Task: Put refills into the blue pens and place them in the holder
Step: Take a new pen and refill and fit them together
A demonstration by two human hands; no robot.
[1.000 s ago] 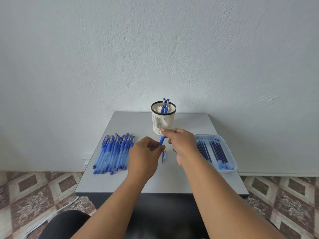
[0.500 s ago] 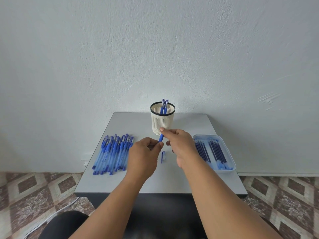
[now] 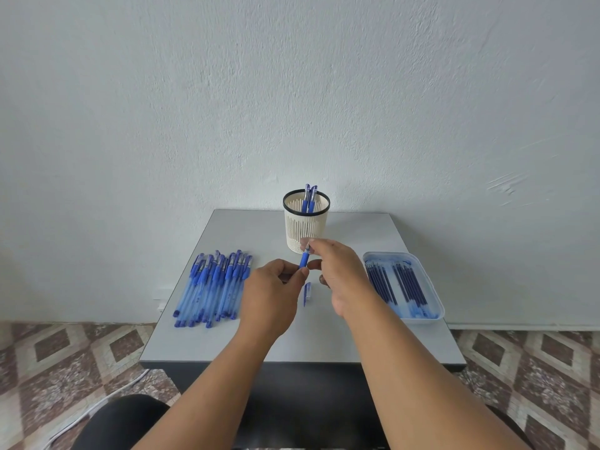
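Both hands hold one blue pen (image 3: 304, 258) above the middle of the grey table (image 3: 246, 235). My left hand (image 3: 271, 295) grips its lower end, and my right hand (image 3: 337, 274) pinches its upper tip with thumb and forefinger. The pen points toward the cream slotted holder (image 3: 306, 227), which stands at the back centre with two blue pens (image 3: 308, 198) upright in it. A loose blue cap (image 3: 307, 293) lies on the table below the hands. A row of several blue pens (image 3: 212, 287) lies at the left. A clear tray (image 3: 430, 289) with several dark refills (image 3: 397, 282) sits at the right.
The table stands against a white wall (image 3: 292, 92). Patterned floor tiles (image 3: 65, 358) lie on both sides, with a white cable (image 3: 97, 405) on the floor at lower left. My dark-clothed knee (image 3: 120, 423) shows below the table's front edge.
Both hands with the pen have lifted slightly toward the holder. My right hand's fingers have shifted along the pen's upper end. The cap stays on the table.
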